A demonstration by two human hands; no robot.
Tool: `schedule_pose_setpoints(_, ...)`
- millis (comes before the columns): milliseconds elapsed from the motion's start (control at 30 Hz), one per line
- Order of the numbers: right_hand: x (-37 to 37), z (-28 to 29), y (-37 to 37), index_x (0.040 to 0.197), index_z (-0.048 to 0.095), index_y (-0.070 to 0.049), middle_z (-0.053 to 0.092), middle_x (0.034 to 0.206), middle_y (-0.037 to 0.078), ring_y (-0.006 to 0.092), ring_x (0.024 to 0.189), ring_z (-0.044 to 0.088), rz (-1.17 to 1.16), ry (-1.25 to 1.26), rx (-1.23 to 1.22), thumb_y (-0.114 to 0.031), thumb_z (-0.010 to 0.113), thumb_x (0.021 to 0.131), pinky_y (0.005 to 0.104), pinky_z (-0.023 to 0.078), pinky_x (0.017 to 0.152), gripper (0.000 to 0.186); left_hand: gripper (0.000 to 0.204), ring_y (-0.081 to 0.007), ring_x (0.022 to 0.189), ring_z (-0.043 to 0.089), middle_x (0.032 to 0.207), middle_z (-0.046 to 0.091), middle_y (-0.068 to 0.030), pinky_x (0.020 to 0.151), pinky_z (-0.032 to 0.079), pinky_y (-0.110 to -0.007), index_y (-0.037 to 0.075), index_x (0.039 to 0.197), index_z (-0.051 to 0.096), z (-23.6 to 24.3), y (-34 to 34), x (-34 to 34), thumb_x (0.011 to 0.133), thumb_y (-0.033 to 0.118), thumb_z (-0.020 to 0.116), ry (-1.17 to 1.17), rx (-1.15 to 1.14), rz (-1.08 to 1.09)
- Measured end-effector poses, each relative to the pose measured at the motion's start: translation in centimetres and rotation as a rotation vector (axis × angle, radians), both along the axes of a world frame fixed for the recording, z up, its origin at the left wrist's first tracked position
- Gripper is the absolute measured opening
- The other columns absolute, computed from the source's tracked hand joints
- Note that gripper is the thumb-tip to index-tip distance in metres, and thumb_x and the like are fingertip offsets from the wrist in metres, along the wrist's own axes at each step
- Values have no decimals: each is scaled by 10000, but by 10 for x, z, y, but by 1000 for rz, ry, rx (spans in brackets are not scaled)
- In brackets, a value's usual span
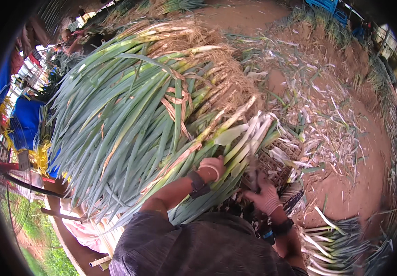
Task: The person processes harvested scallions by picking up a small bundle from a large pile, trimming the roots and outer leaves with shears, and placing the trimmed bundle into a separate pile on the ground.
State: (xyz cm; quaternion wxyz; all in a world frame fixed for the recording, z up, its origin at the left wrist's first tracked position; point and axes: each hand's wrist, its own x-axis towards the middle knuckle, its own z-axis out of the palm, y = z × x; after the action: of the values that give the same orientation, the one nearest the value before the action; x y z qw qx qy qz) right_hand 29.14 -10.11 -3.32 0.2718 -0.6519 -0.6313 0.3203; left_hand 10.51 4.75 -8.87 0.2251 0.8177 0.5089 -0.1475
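Note:
A big heap of green onions (pixel 129 106) lies in front of me, leaves to the left and rooty ends to the right. My left hand (pixel 213 168), in a light glove, is closed around green stalks at the heap's near edge. Beyond it, several onions with pale, cleaned stems (pixel 253 133) point away to the right. My right hand (pixel 263 193), also gloved, is low beside these stalks. Its fingers look dark and smeared, so whether they grip anything cannot be made out.
A brown woven surface (pixel 279 161) with peelings on it is right of the stalks. Scattered peelings (pixel 318 106) cover the earth floor. Cleaned onions (pixel 327 250) lie at lower right. Blue crates (pixel 325 5) stand far right; blue sheeting (pixel 25 122) hangs at left.

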Motion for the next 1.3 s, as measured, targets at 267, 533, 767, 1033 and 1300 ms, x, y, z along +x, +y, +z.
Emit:
schedule_pose_setpoints(267,7,-22,81,1144,454,60,599,962,285,415,932,577,-170,-131,-279,-351,674,662,412,455,838,670,410,-368,905,625,951,646,-200,769,490,-445,-6,1180,460,2,-6,0,848,232,426,5,-27,31)
schedule_pose_setpoints(533,19,-44,103,1083,497,73,611,938,273,395,905,596,-221,-67,-258,-315,689,664,411,465,808,602,427,-384,933,601,984,618,-241,795,466,-462,-22,1142,458,16,-9,-15,845,284,448,-71,-113,22)
schedule_pose_setpoints(767,-49,3,3,1321,227,50,516,1113,288,402,1001,542,292,-7,-153,-373,690,685,426,436,869,894,417,-348,971,566,1052,589,-170,831,454,-414,78,1208,461,0,-4,-72,824,228,522,-533,263,-110)
schedule_pose_setpoints(1033,-50,-5,45,1305,203,134,560,946,288,408,879,574,221,33,-236,-344,691,704,397,468,781,910,378,-289,909,581,1037,534,-119,727,497,-389,69,1107,505,8,22,-40,732,77,551,-64,699,-47)
schedule_pose_setpoints(1300,-38,-5,32,1326,193,117,541,998,302,413,920,565,134,96,-229,-343,698,689,392,463,800,934,175,-314,747,654,759,652,-159,614,525,-383,21,866,619,62,82,-14,702,80,604,183,439,-423)
